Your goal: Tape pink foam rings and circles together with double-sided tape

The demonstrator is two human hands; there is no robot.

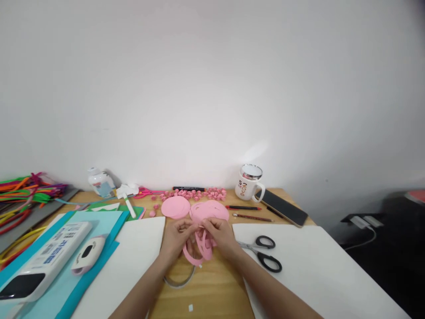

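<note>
Over the middle of the wooden desk, my left hand [175,237] and my right hand [222,235] meet, both closed in a pinch. Between their fingertips is a curling pink paper strip [206,253], whose loops hang below the fingers. The exact pinched end is too small to make out. Just beyond the hands lie a pink paper circle [175,207] and a stack of pink paper circles [214,208]. Behind them are several small rolled pink paper pieces [189,194]. A roll of tape [179,284] lies below my left hand, partly covered by it.
Scissors [269,263] with black handles rest right on white paper [312,266]. A mug [247,184], phone [283,208] and pencil [254,217] sit at the back right. Leftward are a long white device [49,261], a small white device [89,254], a bottle [101,182] and pipe cleaners [29,195].
</note>
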